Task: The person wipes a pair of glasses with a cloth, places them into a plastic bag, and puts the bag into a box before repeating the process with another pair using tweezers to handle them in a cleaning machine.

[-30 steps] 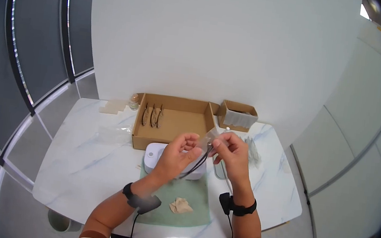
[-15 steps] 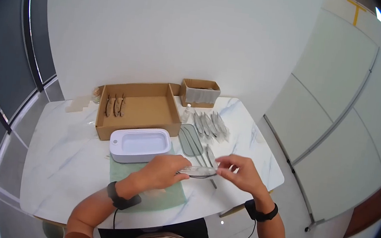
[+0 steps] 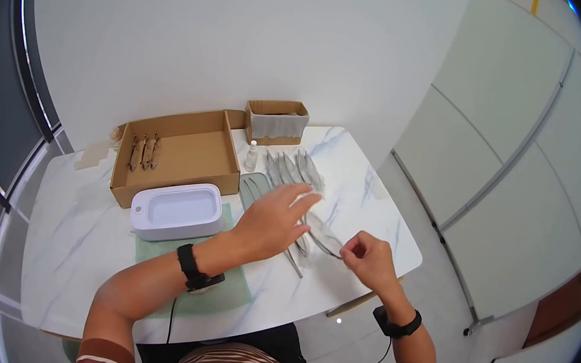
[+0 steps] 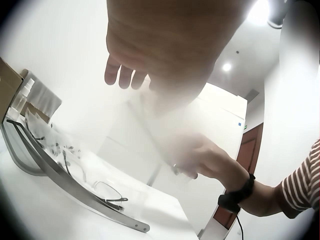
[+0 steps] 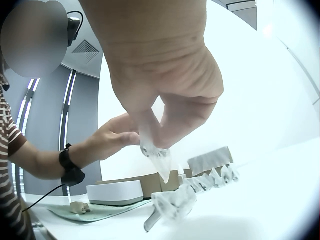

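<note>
My right hand (image 3: 371, 260) pinches one end of a clear plastic bag with eyeglasses (image 3: 325, 238) in it, over the right part of the table. In the right wrist view, the clear end of the bag hangs below thumb and fingers. My left hand (image 3: 270, 221) is beside the bag's other end, fingers extended and thumb apart. Long metal tweezers (image 4: 75, 185) lie beneath the left hand, slanting across the table. Another pair of eyeglasses (image 4: 109, 195) lies next to the tweezers in the left wrist view.
Several bagged eyeglasses (image 3: 296, 168) lie in a row at the back right, beside a spray bottle (image 3: 251, 157). A cardboard tray (image 3: 196, 148) holds three more at its left. A white cleaner tub (image 3: 176, 229) stands by a green cloth (image 3: 229, 294). Behind is a small cardboard box (image 3: 275, 129).
The head view has turned to the right. Both hands held the bagged eyeglasses; now the left has let go of its end, while the right has carried the bag further over the table's right side.
</note>
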Available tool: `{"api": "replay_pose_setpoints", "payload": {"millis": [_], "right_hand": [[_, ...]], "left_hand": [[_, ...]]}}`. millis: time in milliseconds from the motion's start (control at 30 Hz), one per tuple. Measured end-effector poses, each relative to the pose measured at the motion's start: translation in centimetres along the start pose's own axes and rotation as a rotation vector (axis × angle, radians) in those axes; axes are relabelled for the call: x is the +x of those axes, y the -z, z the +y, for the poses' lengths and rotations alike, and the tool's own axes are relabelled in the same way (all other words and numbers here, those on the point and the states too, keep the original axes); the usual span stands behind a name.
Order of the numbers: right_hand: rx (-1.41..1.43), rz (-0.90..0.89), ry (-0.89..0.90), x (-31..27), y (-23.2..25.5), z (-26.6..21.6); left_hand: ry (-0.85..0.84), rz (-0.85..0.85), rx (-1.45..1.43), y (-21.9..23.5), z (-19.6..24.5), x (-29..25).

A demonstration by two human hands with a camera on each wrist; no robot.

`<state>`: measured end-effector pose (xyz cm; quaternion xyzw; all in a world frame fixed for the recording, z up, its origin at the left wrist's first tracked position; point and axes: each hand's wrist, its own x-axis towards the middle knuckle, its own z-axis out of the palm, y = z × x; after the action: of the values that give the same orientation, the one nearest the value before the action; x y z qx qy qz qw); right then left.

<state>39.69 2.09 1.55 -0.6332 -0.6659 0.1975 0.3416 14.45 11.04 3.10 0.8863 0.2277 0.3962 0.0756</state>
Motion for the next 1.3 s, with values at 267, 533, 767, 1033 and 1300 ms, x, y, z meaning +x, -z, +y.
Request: {"api": "replay_pose_setpoints", "payload": {"millis": [267, 533, 767, 1033, 1300], "right_hand": [[0.051, -0.057, -0.360, 3.5, -1.0, 3.4], [-0.043, -0.228, -0.297, 4.6, -3.6, 3.3], [-0.107, -0.281, -0.191, 5.3, -5.0, 4.0], [-0.314, -0.228, -0.032, 5.5, -5.5, 3.8], [-0.419, -0.265, 0.018, 5.5, -5.8, 3.1]], "left_hand": [[0.006, -0.407, 0.023, -2.7, 1.0, -2.6], [-0.074, -0.543, 0.182, -7.5, 1.3, -4.5], [-0.087, -0.516, 0.127, -8.0, 0.2, -5.1], [-0.080, -0.403, 0.069, -8.2, -0.4, -5.4], [-0.073, -0.405, 0.047, -8.3, -0.6, -5.2]]}}
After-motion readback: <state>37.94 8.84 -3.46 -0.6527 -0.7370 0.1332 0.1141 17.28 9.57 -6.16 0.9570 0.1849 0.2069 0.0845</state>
